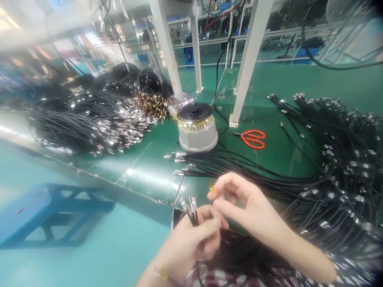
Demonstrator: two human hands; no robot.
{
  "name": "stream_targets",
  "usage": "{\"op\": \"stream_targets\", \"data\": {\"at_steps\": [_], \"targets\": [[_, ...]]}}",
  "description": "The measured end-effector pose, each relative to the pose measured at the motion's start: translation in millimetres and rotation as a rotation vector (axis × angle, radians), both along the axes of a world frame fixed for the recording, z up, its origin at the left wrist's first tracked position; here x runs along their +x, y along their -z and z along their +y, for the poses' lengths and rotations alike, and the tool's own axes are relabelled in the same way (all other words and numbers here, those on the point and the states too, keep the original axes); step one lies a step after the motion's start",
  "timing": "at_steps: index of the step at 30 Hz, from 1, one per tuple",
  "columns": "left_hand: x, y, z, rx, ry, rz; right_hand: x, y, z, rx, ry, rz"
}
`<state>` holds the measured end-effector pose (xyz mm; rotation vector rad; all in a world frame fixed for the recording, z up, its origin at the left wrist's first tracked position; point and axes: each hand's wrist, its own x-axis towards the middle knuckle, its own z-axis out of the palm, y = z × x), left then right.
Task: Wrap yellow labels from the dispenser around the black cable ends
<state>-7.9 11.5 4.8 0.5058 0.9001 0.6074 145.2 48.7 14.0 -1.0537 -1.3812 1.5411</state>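
My left hand (194,239) is closed around a small bunch of thin black cables (191,209), whose metal-tipped ends stick up above my fingers. My right hand (242,203) hovers just right of them, thumb and forefinger pinched together with something small and yellow at the tips; I cannot make out what it is. Both hands are at the near edge of the green table (149,159). More black cables with metal connectors (185,163) lie on the table just beyond my hands.
A white round device with a black top (197,127) stands mid-table, orange-handled scissors (253,138) to its right. Large cable piles lie at left (89,123) and right (344,159). White frame posts (248,67) rise behind. A blue stool (50,211) stands on the floor at left.
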Motion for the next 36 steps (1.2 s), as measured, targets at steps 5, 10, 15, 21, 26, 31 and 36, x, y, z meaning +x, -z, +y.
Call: {"op": "stream_targets", "data": {"at_steps": [5, 10, 15, 21, 26, 31, 36], "targets": [[5, -5.3, -7, -0.078, -0.117, 0.08, -19, -7.5, 1, -0.022, 0.011, 0.0], [3, -6.2, -13, 0.011, -0.167, -0.06, -16, -5.3, 4, -0.159, -0.036, 0.175], [8, -4.3, -16, -0.057, -0.187, 0.001, -19, -11.4, -3, -0.106, -0.001, 0.124], [1, -12.0, -19, 0.143, -0.25, 0.114, -12, -6.9, 3, -0.227, -0.095, 0.187], [-9, -14.3, -17, 0.299, -0.178, 0.412, 2, 2.2, 5, -0.239, -0.167, 0.173], [-11, -10.4, -19, 0.364, -0.277, 0.62, 14, -2.9, 4, -0.056, -0.154, 0.031], [-10, -8.3, -22, 0.278, -0.345, 0.601, 28, -8.8, 4, -0.033, -0.344, 0.142]]}}
